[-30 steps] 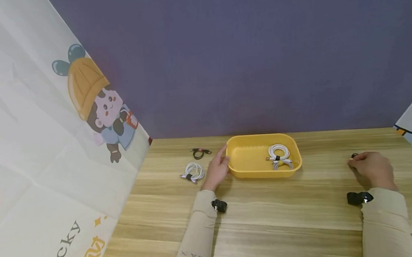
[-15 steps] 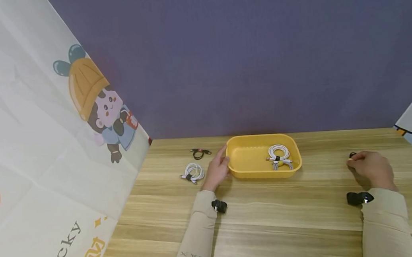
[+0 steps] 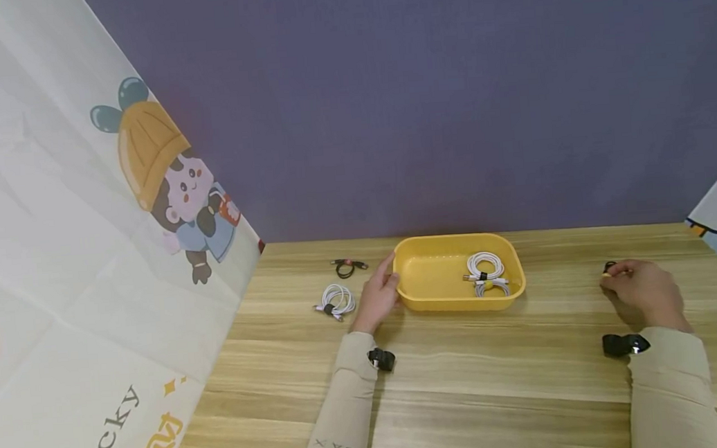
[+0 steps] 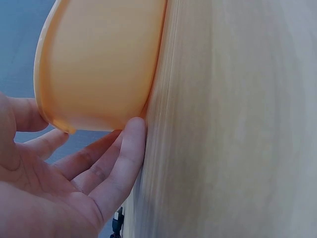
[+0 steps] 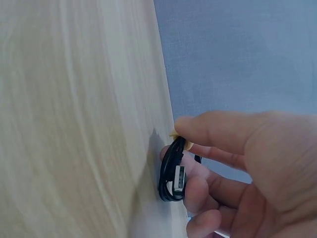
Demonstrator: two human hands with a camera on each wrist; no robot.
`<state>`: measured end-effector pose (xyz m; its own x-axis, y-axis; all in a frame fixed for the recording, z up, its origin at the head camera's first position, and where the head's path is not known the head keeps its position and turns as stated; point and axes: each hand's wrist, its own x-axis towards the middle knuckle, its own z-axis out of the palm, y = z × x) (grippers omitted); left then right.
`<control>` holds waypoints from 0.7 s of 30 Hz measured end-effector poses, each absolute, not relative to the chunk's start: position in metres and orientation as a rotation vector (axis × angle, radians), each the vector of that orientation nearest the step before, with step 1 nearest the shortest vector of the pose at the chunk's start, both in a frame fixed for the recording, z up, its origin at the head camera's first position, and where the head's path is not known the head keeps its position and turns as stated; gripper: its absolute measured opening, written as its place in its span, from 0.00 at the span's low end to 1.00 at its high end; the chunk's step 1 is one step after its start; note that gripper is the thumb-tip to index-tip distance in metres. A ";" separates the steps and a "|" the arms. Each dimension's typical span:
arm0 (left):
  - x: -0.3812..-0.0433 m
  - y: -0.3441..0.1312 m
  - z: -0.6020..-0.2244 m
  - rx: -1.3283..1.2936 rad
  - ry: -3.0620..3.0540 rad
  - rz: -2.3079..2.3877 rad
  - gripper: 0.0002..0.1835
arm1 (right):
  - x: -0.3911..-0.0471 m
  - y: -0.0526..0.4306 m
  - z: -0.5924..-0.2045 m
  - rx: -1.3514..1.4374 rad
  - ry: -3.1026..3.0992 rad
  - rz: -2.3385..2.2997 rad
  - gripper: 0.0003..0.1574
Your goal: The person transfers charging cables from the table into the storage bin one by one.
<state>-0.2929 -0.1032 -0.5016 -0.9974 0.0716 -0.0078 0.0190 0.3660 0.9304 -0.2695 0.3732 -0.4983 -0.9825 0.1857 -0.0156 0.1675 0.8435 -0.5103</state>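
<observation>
At its left end, the yellow plastic basket (image 3: pixel 444 303) is touched by my left hand (image 3: pixel 376 299), its fingers loosely extended against the outer wall and rim. In the left wrist view these fingertips meet the basket's end wall (image 4: pixel 99 64). Far to the right, my right hand (image 3: pixel 647 290) pinches a coiled black USB cable (image 5: pixel 171 168) by its yellow tie (image 5: pixel 181 141), between thumb and fingers. The cable's metal USB plug (image 5: pixel 179 179) faces the right wrist camera. Two coiled cables lie inside the basket at its right end: a white one (image 3: pixel 494 259) and a greyish-white one (image 3: pixel 504 290).
Left of the basket, a black cable with a red tie (image 3: pixel 344 273) and a coiled white cable with a black tie (image 3: pixel 339 298) lie on the wooden table (image 3: pixel 500 380). A dark blue panel (image 3: pixel 450 106) rises behind the table, and a printed white sheet (image 3: pixel 51 204) stands at left.
My right hand has shifted slightly left and away from me with the black cable, and its yellow tie has come into view. The left hand and the basket stay put.
</observation>
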 end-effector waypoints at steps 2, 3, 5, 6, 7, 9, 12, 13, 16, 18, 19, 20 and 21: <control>-0.293 -0.103 -0.501 0.087 2.556 1.743 0.28 | -0.271 0.373 -0.498 -0.271 -2.998 0.810 0.24; -0.292 -0.103 -0.501 0.087 2.555 1.744 0.28 | -0.271 0.373 -0.498 -0.262 -3.006 0.800 0.24; -0.292 -0.103 -0.501 0.087 2.555 1.746 0.28 | -0.272 0.373 -0.498 -0.257 -3.017 0.796 0.25; -0.292 -0.103 -0.500 0.086 2.556 1.745 0.28 | -0.272 0.372 -0.497 -0.255 -3.020 0.797 0.25; -0.292 -0.103 -0.500 0.087 2.555 1.747 0.28 | -0.273 0.372 -0.497 -0.247 -3.021 0.797 0.25; -0.293 -0.103 -0.500 0.085 2.554 1.747 0.28 | -0.273 0.372 -0.496 -0.233 -3.021 0.799 0.25; -0.293 -0.103 -0.500 0.088 2.556 1.746 0.28 | -0.274 0.371 -0.496 -0.204 -3.016 0.798 0.25; -0.293 -0.103 -0.500 0.089 2.558 1.743 0.28 | -0.274 0.371 -0.496 -0.193 -3.014 0.796 0.25; -0.294 -0.104 -0.501 0.095 2.567 1.732 0.28 | -0.275 0.370 -0.495 -0.165 -3.011 0.798 0.25; -0.294 -0.104 -0.501 0.095 2.568 1.728 0.28 | -0.275 0.369 -0.494 -0.152 -3.004 0.801 0.26; -0.294 -0.104 -0.501 0.095 2.570 1.727 0.28 | -0.275 0.368 -0.494 -0.143 -2.998 0.801 0.26; -0.294 -0.104 -0.501 0.095 2.568 1.729 0.28 | -0.275 0.367 -0.493 -0.134 -2.994 0.800 0.26; -0.293 -0.104 -0.502 0.094 2.566 1.729 0.28 | -0.275 0.366 -0.493 -0.124 -2.990 0.804 0.25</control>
<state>-0.2935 -0.1037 -0.5018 -0.9971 0.0758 -0.0039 0.0249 0.3747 0.9268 -0.2747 0.3661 -0.4927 -0.9959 0.0881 0.0208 0.0658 0.8621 -0.5024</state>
